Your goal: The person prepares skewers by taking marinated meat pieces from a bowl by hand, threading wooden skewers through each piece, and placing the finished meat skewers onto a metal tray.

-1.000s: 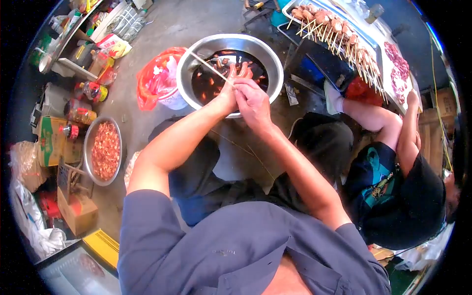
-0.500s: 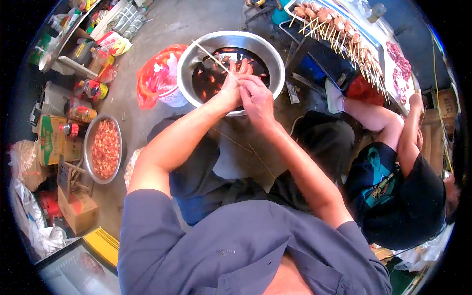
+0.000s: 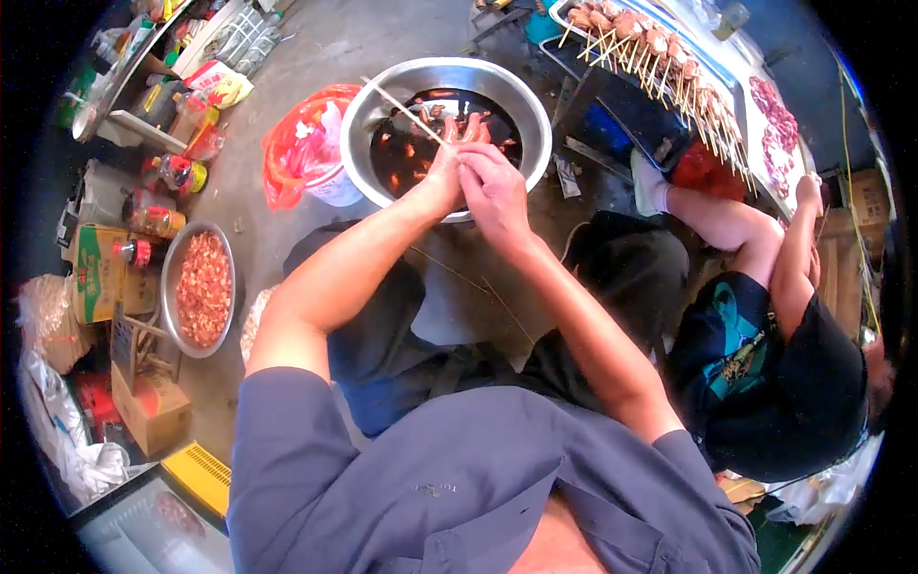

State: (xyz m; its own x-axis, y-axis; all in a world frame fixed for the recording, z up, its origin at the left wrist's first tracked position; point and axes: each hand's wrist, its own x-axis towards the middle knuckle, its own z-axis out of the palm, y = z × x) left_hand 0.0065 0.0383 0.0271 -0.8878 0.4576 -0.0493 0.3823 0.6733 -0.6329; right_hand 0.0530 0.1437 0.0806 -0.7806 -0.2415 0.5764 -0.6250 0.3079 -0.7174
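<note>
Both my hands are together over the near part of a wide metal basin [image 3: 542,124] of dark liquid with reddish pieces in it. A thin wooden skewer [image 3: 397,103] slants from the far left rim down to my hands. My left hand [image 3: 445,177] has the skewer against its thumb side, its fingers partly stretched over the liquid. My right hand [image 3: 493,187] is pinched closed where the skewer meets the left hand. Anything threaded between the fingers is hidden.
A bucket with a red bag [image 3: 287,158] stands left of the basin. Farther left are a bowl of chopped reddish pieces [image 3: 203,292], bottles [image 3: 180,174] and cartons. At right, a seated person [image 3: 755,373] is beside a table with loaded skewers [image 3: 660,57] and raw meat [image 3: 773,124].
The skewer's free end has shifted slightly left and up in view. My right hand has moved a little closer over the left; the whole view has shifted slightly.
</note>
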